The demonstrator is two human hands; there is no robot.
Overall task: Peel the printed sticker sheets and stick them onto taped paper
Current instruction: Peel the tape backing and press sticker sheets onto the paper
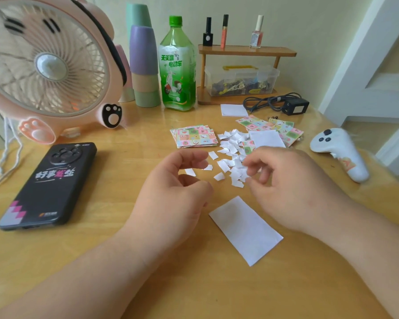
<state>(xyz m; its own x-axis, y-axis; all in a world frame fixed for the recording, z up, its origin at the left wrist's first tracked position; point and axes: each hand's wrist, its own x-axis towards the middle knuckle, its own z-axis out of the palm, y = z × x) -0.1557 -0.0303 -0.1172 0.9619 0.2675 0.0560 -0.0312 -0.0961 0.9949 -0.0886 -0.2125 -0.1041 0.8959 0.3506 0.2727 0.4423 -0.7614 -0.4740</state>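
Above the white paper [245, 229], left hand [175, 192] and right hand [288, 187] hover, fingers curled; holding anything, I cannot tell. Likely between stickers; next, fetch 1 printed sheet [195, 135].

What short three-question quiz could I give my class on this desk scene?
1. True or false: the phone lies to the left of the left hand.
2. What lies beside the right hand, nearer the person? A white paper; B bottle; C fan.
3. How many small bottles stand on top of the wooden shelf?
Key: 1 true; 2 A; 3 three.
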